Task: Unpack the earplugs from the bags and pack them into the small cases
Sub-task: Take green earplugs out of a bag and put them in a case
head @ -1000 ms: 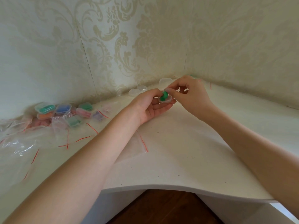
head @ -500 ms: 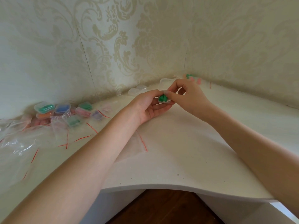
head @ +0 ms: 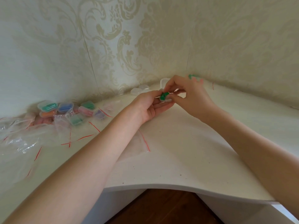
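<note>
My left hand lies palm up over the white corner table and holds a small clear case at its fingertips. Green earplugs sit in that case. My right hand meets it from the right, and its thumb and forefinger pinch the green earplugs against the case. How much of the case lies under the fingers is hidden.
Filled cases in several colours are piled at the left by the wall, among clear zip bags with red strips. An empty bag lies under my left forearm. Empty clear cases and loose green and pink earplugs lie in the corner.
Both hands have stayed joined at the same spot. My right fingers have worked the green earplugs further onto the case; the left hand has barely shifted.
</note>
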A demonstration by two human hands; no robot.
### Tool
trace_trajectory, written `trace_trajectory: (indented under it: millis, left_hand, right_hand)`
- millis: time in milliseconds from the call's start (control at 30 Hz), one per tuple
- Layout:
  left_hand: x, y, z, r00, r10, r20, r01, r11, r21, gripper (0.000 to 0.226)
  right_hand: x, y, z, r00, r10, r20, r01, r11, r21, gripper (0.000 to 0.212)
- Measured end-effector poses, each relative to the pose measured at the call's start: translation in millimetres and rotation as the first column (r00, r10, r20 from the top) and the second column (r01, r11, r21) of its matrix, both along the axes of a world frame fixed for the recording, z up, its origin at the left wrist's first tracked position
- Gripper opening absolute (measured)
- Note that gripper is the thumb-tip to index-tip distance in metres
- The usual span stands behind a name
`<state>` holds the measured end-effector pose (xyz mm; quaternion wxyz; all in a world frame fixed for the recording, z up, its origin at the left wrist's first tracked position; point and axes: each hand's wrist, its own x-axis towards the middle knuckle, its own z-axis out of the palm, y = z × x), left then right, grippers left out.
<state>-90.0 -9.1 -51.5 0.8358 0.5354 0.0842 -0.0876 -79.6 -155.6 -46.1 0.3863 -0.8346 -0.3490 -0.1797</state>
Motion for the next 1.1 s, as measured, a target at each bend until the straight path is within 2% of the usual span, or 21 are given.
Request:
trace_trajectory:
  millis: [67, 133, 233, 300, 400, 500, 600, 667, 767, 833, 867, 900, 967, 1000, 1067, 1100]
  left_hand:
    - [-0.2, 0.6, -0.6, 1.0, 0.012, -0.003, -0.012, 1.0, -0.006, 0.017]
    - [-0.9, 0.5, 0.5, 1.0, 0.009, 0.0, -0.009, 1.0, -0.029, 0.018]
    - [-2.3, 0.4, 2.6, 1.0, -0.019, -0.002, 0.018, 0.997, -0.076, 0.021]
    - [-3.2, -1.1, 2.8, 0.999, -0.044, -0.012, 0.043, 0.996, -0.08, 0.028]
    - [-4.2, -3.7, 3.3, 0.998, -0.064, -0.029, 0.061, 0.994, -0.088, 0.031]
    - [-0.4, -1.9, 2.3, 0.997, -0.046, -0.066, 0.037, 0.99, -0.134, 0.045]
    - [1.1, 1.4, 1.5, 0.999, 0.019, -0.042, -0.025, 0.989, -0.147, 0.03]
    - [3.0, 1.4, -0.7, 0.999, 0.036, -0.024, -0.039, 0.992, -0.118, 0.015]
    - [4.7, -1.0, -3.6, 0.998, 0.064, 0.014, -0.064, 0.997, -0.031, 0.016]
    - [4.5, -4.1, -1.8, 0.987, 0.109, 0.115, -0.116, 0.992, 0.05, 0.011]
    - [5.7, -3.6, -0.1, 0.967, 0.16, 0.199, -0.187, 0.974, 0.13, 0.008]
    - [7.5, -0.1, 2.7, 0.923, 0.228, 0.31, -0.309, 0.918, 0.247, 0.008]
    - [9.4, 14.9, 12.0, 0.805, 0.308, 0.506, -0.538, 0.738, 0.407, 0.012]
    - [8.9, 25.2, 18.9, 0.777, 0.354, 0.52, -0.592, 0.693, 0.412, 0.011]
    - [5.1, 48.8, 33.0, 0.802, 0.434, 0.411, -0.587, 0.702, 0.404, 0.012]
    - [1.8, 60.9, 39.1, 0.83, 0.445, 0.336, -0.554, 0.727, 0.406, 0.013]
  right_hand:
    - [-2.1, -1.2, 0.2, 1.0, -0.014, -0.019, 0.013, 0.999, -0.038, 0.01]
    - [-1.5, -0.6, -1.5, 0.998, -0.018, -0.062, 0.019, 1.0, 0.005, 0.005]
    - [2.3, 2.3, -0.6, 0.991, -0.005, -0.137, 0.043, 0.961, 0.273, 0.008]
    - [6.6, 1.2, 1.4, 0.989, -0.073, -0.128, 0.117, 0.918, 0.379, 0.013]
    - [12.2, -0.3, 1.1, 0.982, -0.136, -0.133, 0.173, 0.933, 0.316, 0.021]
    - [11.5, 1.8, -3.8, 0.981, -0.097, -0.168, 0.136, 0.961, 0.239, 0.021]
    - [7.1, 4.5, -2.2, 0.974, -0.03, -0.223, 0.093, 0.956, 0.278, 0.018]
    - [7.0, 4.8, -2.0, 0.975, -0.014, -0.222, 0.078, 0.957, 0.279, 0.018]
    - [6.9, 3.8, -2.5, 0.966, 0.008, -0.258, 0.077, 0.945, 0.318, 0.018]
    - [8.0, 2.8, -0.8, 0.962, -0.004, -0.272, 0.105, 0.927, 0.361, 0.018]
    - [9.4, 2.7, -0.8, 0.96, -0.016, -0.279, 0.124, 0.919, 0.374, 0.017]
    - [10.0, 3.7, -1.7, 0.958, -0.03, -0.287, 0.142, 0.915, 0.377, 0.016]
    - [8.7, 9.8, -5.2, 0.96, -0.055, -0.273, 0.141, 0.942, 0.306, 0.013]
    - [5.1, 15.2, -6.8, 0.962, -0.044, -0.27, 0.107, 0.969, 0.223, 0.019]
    - [-8.0, 29.4, -8.9, 0.947, 0.038, -0.318, -0.054, 0.998, -0.04, 0.059]
    - [-16.0, 39.1, -9.2, 0.935, 0.075, -0.348, -0.151, 0.969, -0.197, 0.08]
